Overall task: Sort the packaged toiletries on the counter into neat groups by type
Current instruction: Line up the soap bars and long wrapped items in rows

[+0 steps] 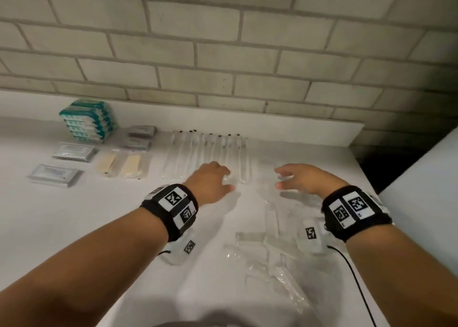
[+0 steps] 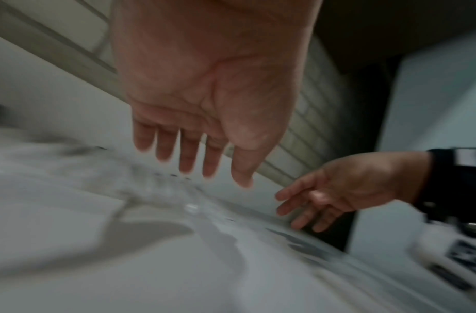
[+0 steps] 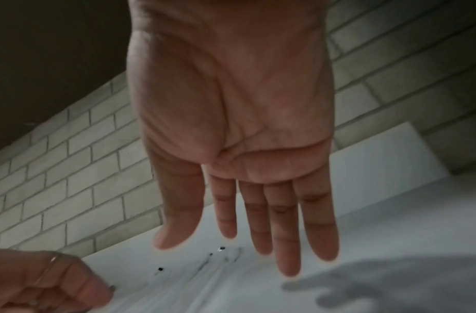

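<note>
A row of clear-wrapped toothbrushes (image 1: 208, 153) lies at the back middle of the white counter (image 1: 74, 227). My left hand (image 1: 226, 180) hovers over the row's near end, fingers straight and empty; the left wrist view shows its bare palm (image 2: 194, 152). My right hand (image 1: 285, 178) is open just right of it, above faint clear packets (image 1: 272, 192). In the right wrist view its fingers (image 3: 287, 243) hang straight above the counter, holding nothing. More loose clear packets (image 1: 267, 242) lie jumbled near the front. The row of toothbrushes (image 3: 204, 271) appears blurred below.
At the back left stand stacked teal packs (image 1: 86, 120), grey sachets (image 1: 74, 151), small grey boxes (image 1: 141, 132) and beige items in clear wrap (image 1: 124, 166). A brick wall (image 1: 223, 54) backs the counter. A dark gap (image 1: 376, 163) and a white unit (image 1: 426, 178) lie to the right.
</note>
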### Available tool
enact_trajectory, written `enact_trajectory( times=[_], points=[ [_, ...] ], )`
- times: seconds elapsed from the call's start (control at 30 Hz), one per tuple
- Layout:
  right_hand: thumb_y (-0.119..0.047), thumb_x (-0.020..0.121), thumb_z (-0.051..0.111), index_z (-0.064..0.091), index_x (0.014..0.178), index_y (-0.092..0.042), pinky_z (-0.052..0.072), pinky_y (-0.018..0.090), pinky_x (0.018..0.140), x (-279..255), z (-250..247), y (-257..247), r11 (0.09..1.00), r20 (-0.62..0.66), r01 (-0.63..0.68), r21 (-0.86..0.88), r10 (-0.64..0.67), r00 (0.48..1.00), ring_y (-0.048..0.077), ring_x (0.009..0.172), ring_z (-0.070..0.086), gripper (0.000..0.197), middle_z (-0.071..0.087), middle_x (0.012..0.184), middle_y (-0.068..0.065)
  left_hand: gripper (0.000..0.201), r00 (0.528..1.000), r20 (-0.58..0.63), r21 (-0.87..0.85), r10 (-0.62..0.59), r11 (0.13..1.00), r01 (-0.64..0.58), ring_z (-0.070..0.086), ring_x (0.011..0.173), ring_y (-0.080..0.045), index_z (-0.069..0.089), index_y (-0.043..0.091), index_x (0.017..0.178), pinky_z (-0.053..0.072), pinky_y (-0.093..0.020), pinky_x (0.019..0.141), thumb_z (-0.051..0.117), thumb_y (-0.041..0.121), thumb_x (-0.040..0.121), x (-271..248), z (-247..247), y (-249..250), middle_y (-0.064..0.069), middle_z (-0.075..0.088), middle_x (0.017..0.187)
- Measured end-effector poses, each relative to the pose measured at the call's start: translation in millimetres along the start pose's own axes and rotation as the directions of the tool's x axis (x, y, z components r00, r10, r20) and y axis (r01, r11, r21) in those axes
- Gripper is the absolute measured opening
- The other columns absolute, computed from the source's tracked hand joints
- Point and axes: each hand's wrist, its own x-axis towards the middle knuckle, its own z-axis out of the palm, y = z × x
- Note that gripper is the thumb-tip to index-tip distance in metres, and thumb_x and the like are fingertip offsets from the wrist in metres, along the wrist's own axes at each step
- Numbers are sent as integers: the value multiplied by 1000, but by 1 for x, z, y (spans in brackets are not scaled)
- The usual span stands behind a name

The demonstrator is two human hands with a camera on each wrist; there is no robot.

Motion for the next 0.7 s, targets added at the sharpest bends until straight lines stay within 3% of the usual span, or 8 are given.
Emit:
enact_trajectory(
  times=[0.07,0.13,0.23,0.33,0.47,0.63,0.7],
  points=[
    [-40,86,69,53,135,-23,38,29,100,-25,-1,17,991,-26,-72,-113,70,997,18,120,52,54,55,136,1,51,986,111,-6,124,992,-124,40,129,-22,46,24,138,36,-36,106,52,47,93,-14,16,28,-1,44,138],
    [-40,84,71,60,124,-24,42,31,94,-50,0,30,967,-44,-148,-206,142,989,18,111,54,44,56,123,-3,50,958,207,20,199,978,-207,43,124,-21,48,26,136,38,-37,104,54,48,91,-23,34,54,-1,48,132],
    [-32,78,77,59,117,-25,45,31,91,-82,18,49,938,26,-191,-288,207,978,17,103,54,44,56,120,-4,57,940,274,110,203,964,-240,45,119,-22,49,23,133,42,-38,97,63,49,84,-36,56,82,-1,49,126],
    [-30,74,79,51,125,-29,46,32,90,-100,49,67,907,43,-153,-394,184,982,18,105,53,59,48,123,-3,58,964,228,145,139,974,-174,48,112,-24,49,18,126,44,-36,89,72,44,79,-46,63,91,-3,52,120],
    [-26,78,75,50,119,-27,44,28,81,-106,69,81,907,-116,-90,-412,45,992,16,100,48,48,50,116,-3,47,971,239,137,24,989,-58,54,104,-23,49,18,118,46,-35,88,70,42,83,-57,62,83,-3,55,117],
    [-25,84,70,52,121,-22,45,31,86,-108,78,81,911,-144,-60,-409,1,990,21,104,53,41,54,118,0,47,955,282,152,-88,987,46,57,103,-22,50,14,118,45,-31,86,67,42,84,-74,56,78,-3,57,116],
    [-23,89,63,54,119,-19,45,30,84,-110,80,78,895,-139,-30,-444,-36,990,22,102,55,32,55,117,2,46,951,282,143,-128,986,90,58,95,-21,53,11,114,46,-30,82,67,42,83,-78,56,76,-4,61,113]
  ],
)
